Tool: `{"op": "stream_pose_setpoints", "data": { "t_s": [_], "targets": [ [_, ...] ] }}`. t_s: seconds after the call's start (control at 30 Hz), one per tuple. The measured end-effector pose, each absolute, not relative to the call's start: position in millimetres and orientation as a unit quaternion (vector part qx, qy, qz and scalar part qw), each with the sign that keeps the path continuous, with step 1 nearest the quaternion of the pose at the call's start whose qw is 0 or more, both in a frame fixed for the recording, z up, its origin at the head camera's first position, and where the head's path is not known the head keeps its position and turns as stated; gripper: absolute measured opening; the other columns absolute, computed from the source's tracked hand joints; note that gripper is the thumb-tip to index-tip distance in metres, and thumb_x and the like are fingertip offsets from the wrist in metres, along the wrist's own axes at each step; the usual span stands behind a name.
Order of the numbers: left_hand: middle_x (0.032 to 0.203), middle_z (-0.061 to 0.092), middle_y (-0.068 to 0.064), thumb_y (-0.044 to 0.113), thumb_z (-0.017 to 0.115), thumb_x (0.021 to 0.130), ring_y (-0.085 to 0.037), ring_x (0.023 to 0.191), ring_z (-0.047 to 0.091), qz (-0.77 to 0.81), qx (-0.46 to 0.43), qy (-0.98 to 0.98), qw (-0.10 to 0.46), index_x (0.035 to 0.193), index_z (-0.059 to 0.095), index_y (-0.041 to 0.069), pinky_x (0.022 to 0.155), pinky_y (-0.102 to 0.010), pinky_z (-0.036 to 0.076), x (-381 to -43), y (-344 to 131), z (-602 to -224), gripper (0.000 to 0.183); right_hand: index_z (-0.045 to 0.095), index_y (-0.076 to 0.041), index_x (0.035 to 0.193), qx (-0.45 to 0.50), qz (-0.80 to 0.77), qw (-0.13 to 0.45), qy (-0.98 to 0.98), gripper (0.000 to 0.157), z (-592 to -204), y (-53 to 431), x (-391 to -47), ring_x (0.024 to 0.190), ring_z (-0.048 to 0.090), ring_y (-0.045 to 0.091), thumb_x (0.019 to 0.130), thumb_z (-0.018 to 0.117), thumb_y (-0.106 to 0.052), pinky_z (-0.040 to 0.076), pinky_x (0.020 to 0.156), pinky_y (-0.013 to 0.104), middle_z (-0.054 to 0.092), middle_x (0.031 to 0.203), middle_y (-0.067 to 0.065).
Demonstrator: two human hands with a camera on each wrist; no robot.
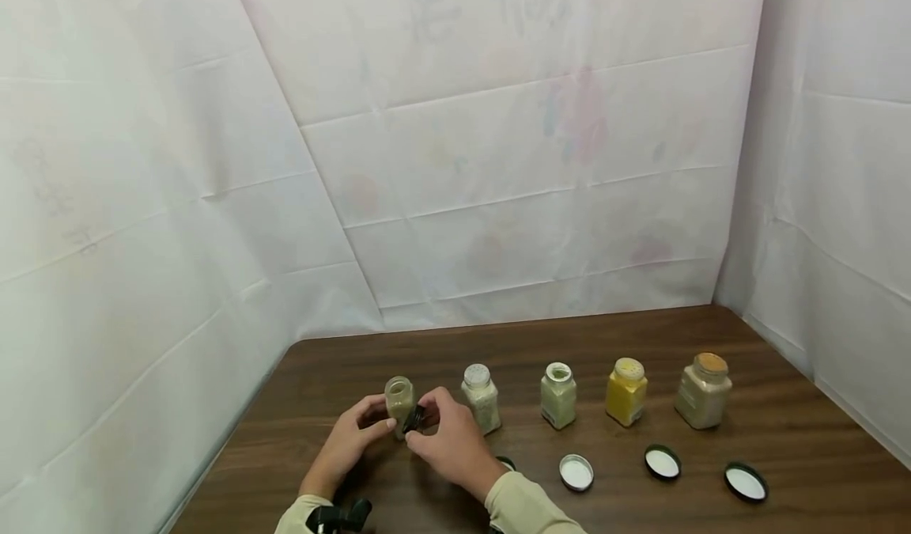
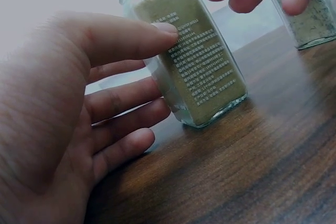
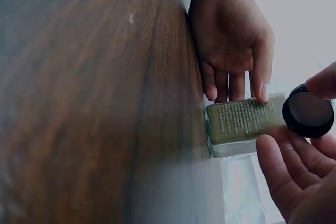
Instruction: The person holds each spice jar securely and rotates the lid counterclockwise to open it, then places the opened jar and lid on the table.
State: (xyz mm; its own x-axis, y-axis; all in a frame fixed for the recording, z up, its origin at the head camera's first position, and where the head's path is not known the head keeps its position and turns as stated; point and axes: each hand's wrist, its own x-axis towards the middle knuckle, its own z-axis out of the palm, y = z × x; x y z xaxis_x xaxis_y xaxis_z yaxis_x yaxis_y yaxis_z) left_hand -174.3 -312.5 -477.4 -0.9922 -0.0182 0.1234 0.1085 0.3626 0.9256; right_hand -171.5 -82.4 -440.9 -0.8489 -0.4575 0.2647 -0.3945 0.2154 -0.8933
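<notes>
A square glass spice jar [image 1: 400,394] of greenish-brown powder stands uncapped at the left of the row, printed text on its side. My left hand [image 1: 349,441] holds it, thumb against one face and fingers around the far side; the left wrist view shows the jar body [image 2: 205,72] with its base on the table. Beside the jar's neck, my right hand [image 1: 459,445] pinches a small black cap [image 1: 414,418]. Its round hollow side shows in the right wrist view, where the cap [image 3: 308,113] overlaps the jar's top end.
To the right stand more open spice jars: a pale green one [image 1: 481,403], a green one [image 1: 558,398], a yellow one [image 1: 627,394] and a large beige one [image 1: 703,395]. Lids [image 1: 576,472], [image 1: 663,463] and another lid [image 1: 746,482] lie in front. White sheeting [image 1: 498,162] surrounds the wooden table.
</notes>
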Motion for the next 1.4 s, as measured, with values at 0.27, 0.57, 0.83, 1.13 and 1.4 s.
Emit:
{"op": "stream_pose_setpoints", "data": {
  "t_s": [0.27,0.57,0.83,1.13,1.4],
  "targets": [
    [0.115,0.069,-0.006,0.021,0.075,0.090,-0.018,0.106,0.062,-0.558,-0.024,-0.827,0.069,0.126,0.066,0.010,0.090,-0.031,0.048,-174.7,-312.0,-478.3,0.039,0.056,-0.015,0.116,-0.289,-0.553,0.049,0.780,0.032,-439.5,-82.2,-170.9,0.090,0.063,0.009,0.091,0.072,-0.028,0.051,0.076,0.029,0.064,0.099,-0.006],
    [0.114,0.070,-0.006,0.018,0.076,0.089,-0.019,0.105,0.062,-0.559,-0.024,-0.826,0.067,0.125,0.067,0.009,0.088,-0.030,0.048,-172.6,-311.3,-480.3,0.039,0.059,-0.016,0.112,-0.304,-0.541,0.070,0.781,0.028,-445.6,-82.5,-168.1,0.080,0.060,0.003,0.090,0.073,-0.027,0.050,0.070,0.026,0.065,0.092,-0.007],
    [0.112,0.070,-0.003,0.022,0.077,0.088,-0.018,0.105,0.062,-0.556,-0.018,-0.828,0.066,0.124,0.067,0.013,0.091,-0.033,0.047,-175.7,-312.2,-482.2,0.038,0.059,-0.015,0.116,-0.313,-0.530,0.093,0.783,0.030,-442.7,-81.1,-168.2,0.080,0.059,0.004,0.092,0.073,-0.028,0.050,0.070,0.026,0.064,0.095,-0.004],
    [0.112,0.070,-0.003,0.020,0.077,0.089,-0.018,0.104,0.063,-0.551,-0.022,-0.831,0.073,0.124,0.067,0.012,0.090,-0.032,0.047,-174.5,-311.8,-484.8,0.037,0.060,-0.014,0.120,-0.324,-0.516,0.102,0.786,0.033,-443.3,-80.4,-169.0,0.080,0.057,0.003,0.092,0.072,-0.028,0.049,0.071,0.026,0.063,0.097,-0.003],
    [0.113,0.070,-0.004,0.020,0.077,0.089,-0.019,0.105,0.062,-0.560,-0.024,-0.826,0.064,0.125,0.067,0.011,0.091,-0.032,0.047,-174.4,-311.1,-479.2,0.038,0.061,-0.015,0.120,-0.331,-0.486,0.084,0.804,0.034,-441.4,-78.9,-171.7,0.080,0.055,0.005,0.092,0.072,-0.031,0.048,0.070,0.026,0.060,0.095,-0.004]
  ]
}}
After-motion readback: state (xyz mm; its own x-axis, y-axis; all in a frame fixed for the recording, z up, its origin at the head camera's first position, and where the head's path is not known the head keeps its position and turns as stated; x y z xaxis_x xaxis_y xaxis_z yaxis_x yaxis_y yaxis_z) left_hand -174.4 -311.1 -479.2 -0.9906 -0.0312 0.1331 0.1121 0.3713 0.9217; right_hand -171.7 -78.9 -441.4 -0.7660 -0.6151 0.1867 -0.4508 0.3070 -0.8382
